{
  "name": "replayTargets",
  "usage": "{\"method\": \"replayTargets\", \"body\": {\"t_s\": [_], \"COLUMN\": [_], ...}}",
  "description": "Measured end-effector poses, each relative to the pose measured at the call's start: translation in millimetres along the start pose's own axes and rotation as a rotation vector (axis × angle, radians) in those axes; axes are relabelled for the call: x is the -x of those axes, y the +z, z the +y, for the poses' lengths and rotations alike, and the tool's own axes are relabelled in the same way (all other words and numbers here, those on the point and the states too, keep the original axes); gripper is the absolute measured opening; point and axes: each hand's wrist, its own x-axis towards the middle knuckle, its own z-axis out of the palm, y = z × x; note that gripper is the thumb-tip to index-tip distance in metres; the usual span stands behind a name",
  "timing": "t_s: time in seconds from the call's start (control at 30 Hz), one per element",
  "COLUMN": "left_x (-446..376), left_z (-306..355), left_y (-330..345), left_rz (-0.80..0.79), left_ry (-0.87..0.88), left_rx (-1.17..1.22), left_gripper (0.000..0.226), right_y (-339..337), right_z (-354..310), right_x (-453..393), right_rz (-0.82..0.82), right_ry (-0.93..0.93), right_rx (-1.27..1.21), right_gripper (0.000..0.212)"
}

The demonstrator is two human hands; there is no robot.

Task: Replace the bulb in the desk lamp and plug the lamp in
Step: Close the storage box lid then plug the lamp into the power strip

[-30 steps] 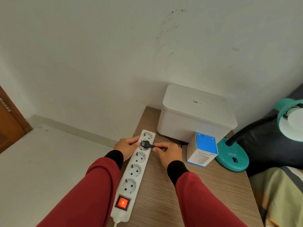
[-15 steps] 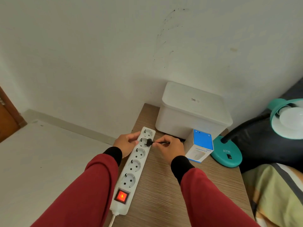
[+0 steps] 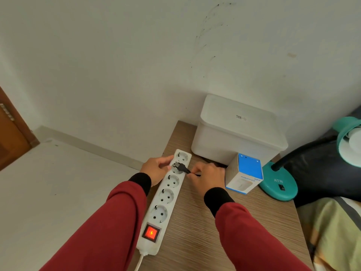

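A white power strip [image 3: 165,200] lies along the left edge of the wooden table [image 3: 197,229], its red switch [image 3: 151,232] lit. My left hand [image 3: 156,169] grips the strip's far end from the left side. My right hand [image 3: 208,176] pinches the lamp's black plug [image 3: 180,167] by its cord end, and the plug lies tilted over the second socket from the far end. The teal desk lamp [image 3: 278,185] stands at the right, its shade [image 3: 349,141] with a white bulb at the frame's right edge.
A white lidded box [image 3: 238,132] stands against the wall at the back of the table. A small blue and white humidifier carton [image 3: 244,176] sits between my right hand and the lamp base. Bedding lies to the right, floor and a wooden door to the left.
The plug stays at the second socket, now tilted with its prongs toward the far left. My right hand has slid back along the cord. The camera view has shifted slightly.
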Motion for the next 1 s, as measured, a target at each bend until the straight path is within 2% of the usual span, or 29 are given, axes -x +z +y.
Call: {"method": "replayTargets", "body": {"t_s": [0.1, 0.17, 0.23, 0.5, 0.83, 0.9, 1.0], "left_x": [1, 2, 2, 2, 2, 2, 4], "left_z": [1, 1, 2, 0, 0, 0, 0], "left_y": [1, 1, 1, 0, 0, 0, 1], "left_rz": [0.012, 0.015, 0.015, 0.012, 0.01, 0.007, 0.006], "left_ry": [-0.002, -0.004, -0.008, -0.005, 0.0, -0.001, 0.003], "left_rx": [-0.009, -0.014, -0.014, -0.024, -0.007, -0.005, 0.001], "left_gripper": [0.041, 0.041, 0.041, 0.04, 0.041, 0.041, 0.041], "right_y": [-1, -2, -3, -5, -17, -15, -7], "right_z": [-1, -1, -1, -2, -32, -36, -37], "right_x": [2, 3, 3, 2, -16, -20, -21], "right_rz": [-0.034, -0.034, -0.022, 0.039, -0.056, -0.056, -0.015], "right_ry": [-0.002, -0.035, -0.069, -0.103, -0.152, -0.164, -0.112], "right_rx": [-0.245, -0.287, -0.27, -0.16, 0.025, -0.004, -0.178], "right_gripper": [0.006, 0.021, 0.026, 0.021, 0.022, 0.02, 0.02]}}
